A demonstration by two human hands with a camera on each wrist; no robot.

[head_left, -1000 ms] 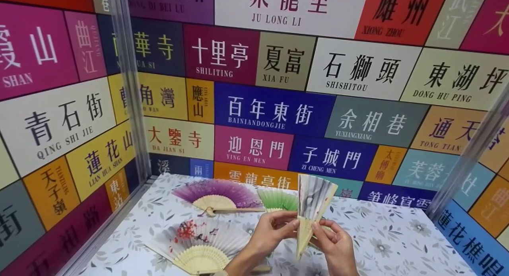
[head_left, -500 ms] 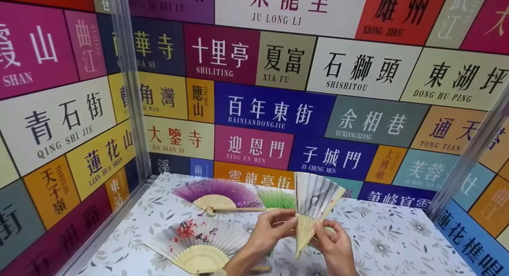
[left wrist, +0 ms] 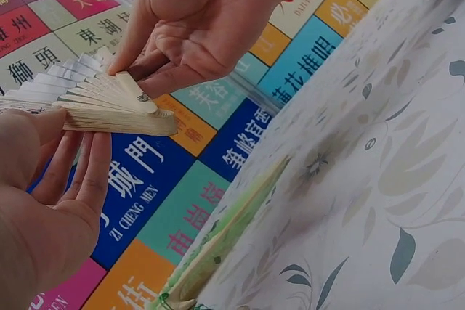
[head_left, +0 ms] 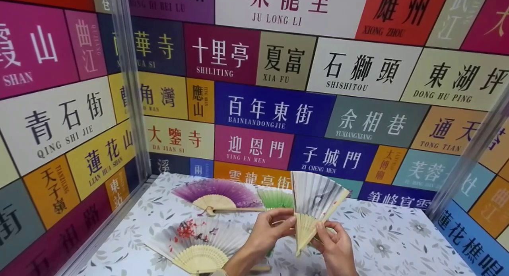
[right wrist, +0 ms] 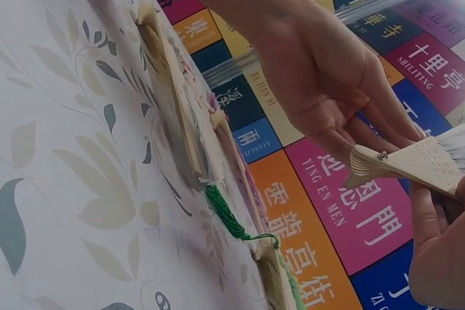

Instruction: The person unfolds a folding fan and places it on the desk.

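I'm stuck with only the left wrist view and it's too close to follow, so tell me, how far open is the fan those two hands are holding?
Observer: The grey-and-white fan is only partly spread, a narrow wedge held upright above the table.
Operator: Which hand holds which side?
Observer: The left hand pinches the left outer rib; the right hand grips the sticks near the pivot.
Operator: Anything else on the table?
Observer: Three fans lie fully open: a purple fan at the back, a green fan beside it, and a white fan with red blossoms nearest the person.
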